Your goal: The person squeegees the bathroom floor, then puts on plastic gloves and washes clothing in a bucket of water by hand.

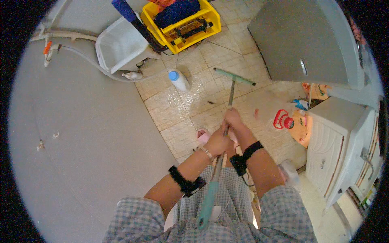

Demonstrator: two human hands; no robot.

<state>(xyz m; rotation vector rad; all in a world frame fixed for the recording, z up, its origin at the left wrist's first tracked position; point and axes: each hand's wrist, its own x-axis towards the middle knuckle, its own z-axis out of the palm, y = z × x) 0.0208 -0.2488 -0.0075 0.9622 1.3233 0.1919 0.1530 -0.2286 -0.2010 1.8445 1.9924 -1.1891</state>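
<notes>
Checked sleeves (pixel 135 216) lay nearest the camera, and between them the green end of the squeegee (pixel 218 170) pointed back toward the wearer's body. Its pole ran up the middle of the view, with the blade (pixel 235 76) at the far end over the tiles (pixel 174 107); whether the rubber touched them could not be told. Both hands were closed round the pole: the right hand (pixel 233 117) farther forward, the left hand (pixel 217 142) just behind it, nearer the body. That staggered hold probably let one hand guide the blade while the other steadied the long shaft, and the tail end seemed to run back past the waist simply because the pole was so long. Black bands (pixel 185 182) circled the forearms, clear of the fingers. A white bottle (pixel 181 83) stood to the left of the blade, apart from it. Beyond, a white tub (pixel 101 50) and a yellow crate (pixel 216 26) sat side by side near the wall, perhaps to leave floor for the pole. Off to the right, a red-handled jug (pixel 283 120) stood near the cabinet (pixel 328 139).
</notes>
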